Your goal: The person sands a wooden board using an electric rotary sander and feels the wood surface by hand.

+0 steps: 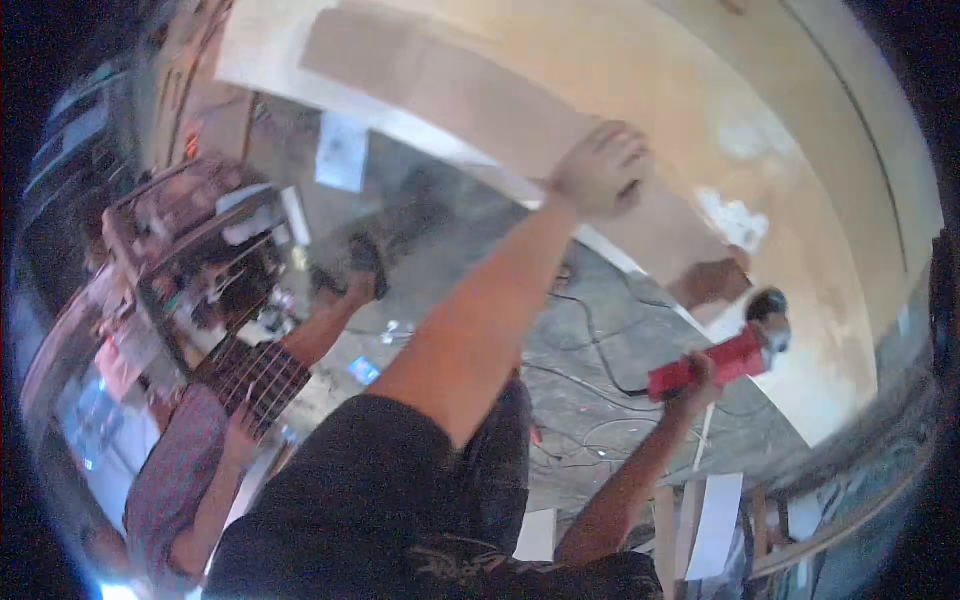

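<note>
Over cabled floor [455, 235], left hand [600, 172] half-curled on board [610, 55], right hand [697, 386] gripping tool [725, 362]

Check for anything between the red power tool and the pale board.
Nothing visible stands between the red power tool in the right hand and the pale board; whether they touch is unclear.
</note>
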The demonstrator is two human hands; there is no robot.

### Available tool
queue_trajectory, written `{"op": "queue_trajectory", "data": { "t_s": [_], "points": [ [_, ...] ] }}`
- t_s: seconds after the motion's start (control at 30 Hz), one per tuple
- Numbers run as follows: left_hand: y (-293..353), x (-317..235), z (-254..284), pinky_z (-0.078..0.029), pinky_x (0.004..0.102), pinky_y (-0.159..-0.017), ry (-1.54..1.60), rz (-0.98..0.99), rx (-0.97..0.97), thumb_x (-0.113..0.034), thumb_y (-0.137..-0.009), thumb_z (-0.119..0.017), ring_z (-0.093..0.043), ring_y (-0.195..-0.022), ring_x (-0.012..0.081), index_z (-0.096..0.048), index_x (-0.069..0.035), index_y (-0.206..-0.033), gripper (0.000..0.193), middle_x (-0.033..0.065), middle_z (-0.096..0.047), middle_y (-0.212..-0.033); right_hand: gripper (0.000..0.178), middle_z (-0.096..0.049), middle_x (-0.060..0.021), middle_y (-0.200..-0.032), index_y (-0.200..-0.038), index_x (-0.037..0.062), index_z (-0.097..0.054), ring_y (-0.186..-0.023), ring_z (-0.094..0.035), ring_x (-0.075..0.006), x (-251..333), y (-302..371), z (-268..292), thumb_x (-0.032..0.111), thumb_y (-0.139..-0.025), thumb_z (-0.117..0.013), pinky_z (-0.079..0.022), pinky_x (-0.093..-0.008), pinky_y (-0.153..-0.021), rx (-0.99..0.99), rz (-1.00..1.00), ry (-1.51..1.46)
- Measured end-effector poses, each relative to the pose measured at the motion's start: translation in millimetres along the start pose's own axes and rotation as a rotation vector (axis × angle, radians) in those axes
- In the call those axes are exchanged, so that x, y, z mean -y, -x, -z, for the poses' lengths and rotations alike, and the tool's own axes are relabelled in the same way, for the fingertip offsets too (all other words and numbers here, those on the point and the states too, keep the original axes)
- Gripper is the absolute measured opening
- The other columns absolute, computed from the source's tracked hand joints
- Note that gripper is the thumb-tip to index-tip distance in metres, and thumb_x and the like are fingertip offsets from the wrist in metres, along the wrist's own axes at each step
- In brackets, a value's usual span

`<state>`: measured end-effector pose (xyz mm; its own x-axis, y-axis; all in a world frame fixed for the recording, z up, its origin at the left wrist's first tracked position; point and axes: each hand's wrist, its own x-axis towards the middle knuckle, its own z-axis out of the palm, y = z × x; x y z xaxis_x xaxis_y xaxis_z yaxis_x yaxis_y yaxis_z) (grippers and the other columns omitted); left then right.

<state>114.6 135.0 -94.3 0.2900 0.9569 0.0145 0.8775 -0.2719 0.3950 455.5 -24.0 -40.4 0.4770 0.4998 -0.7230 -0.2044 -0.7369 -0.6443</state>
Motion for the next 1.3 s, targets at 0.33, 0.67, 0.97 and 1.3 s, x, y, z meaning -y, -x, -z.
{"op": "queue_trajectory", "data": {
  "t_s": [0.33,0.67,0.97,1.3],
  "points": [
    [-16.7,-21.0,34.5,-0.022,0.0546,-0.125,0.103,0.127,-0.147,-0.047,-0.088,-0.067,-0.036,-0.150,0.0350,-0.056,-0.017,-0.147,0.067,0.0146,-0.045,-0.159,0.016,-0.057,-0.0011,-0.066,-0.079,0.0089,-0.062,-0.056,-0.058,-0.0188,92.2,-0.2,88.2,0.022,-0.084,-0.070,-0.049,-0.0326,-0.053,-0.125,0.083,0.000],
    [25.5,53.8,86.5,-0.016,0.0601,-0.125,-0.064,0.141,0.069,-0.048,-0.098,-0.058,-0.023,-0.157,0.0329,-0.033,-0.018,-0.163,0.075,0.0133,-0.031,-0.167,0.026,-0.059,-0.0033,-0.075,-0.091,0.0040,-0.061,-0.062,-0.058,-0.0162,65.8,34.2,-51.7,0.015,-0.075,-0.077,-0.051,-0.0321,-0.058,-0.077,0.196,0.162],
    [40.8,68.1,87.9,-0.016,0.0554,-0.127,0.170,0.194,0.011,-0.043,-0.100,-0.054,-0.026,-0.155,0.0375,-0.030,-0.006,-0.161,0.075,0.0161,-0.030,-0.167,0.028,-0.059,-0.0038,-0.077,-0.094,0.0025,-0.059,-0.062,-0.061,-0.0177,30.8,66.2,-107.4,0.015,-0.078,-0.078,-0.053,-0.0326,-0.059,0.036,0.141,0.037],
    [133.7,371.3,191.2,-0.052,0.0449,-0.094,-0.046,0.826,-0.443,-0.036,-0.088,-0.082,-0.061,-0.116,0.0325,-0.053,0.001,-0.139,0.069,0.0243,-0.060,-0.132,0.051,-0.071,-0.0102,-0.091,-0.108,-0.0007,-0.065,-0.079,-0.069,-0.0263,6.4,151.4,-297.7,0.015,-0.065,-0.087,-0.057,-0.0386,-0.075,0.194,0.236,0.503]
  ]
}}
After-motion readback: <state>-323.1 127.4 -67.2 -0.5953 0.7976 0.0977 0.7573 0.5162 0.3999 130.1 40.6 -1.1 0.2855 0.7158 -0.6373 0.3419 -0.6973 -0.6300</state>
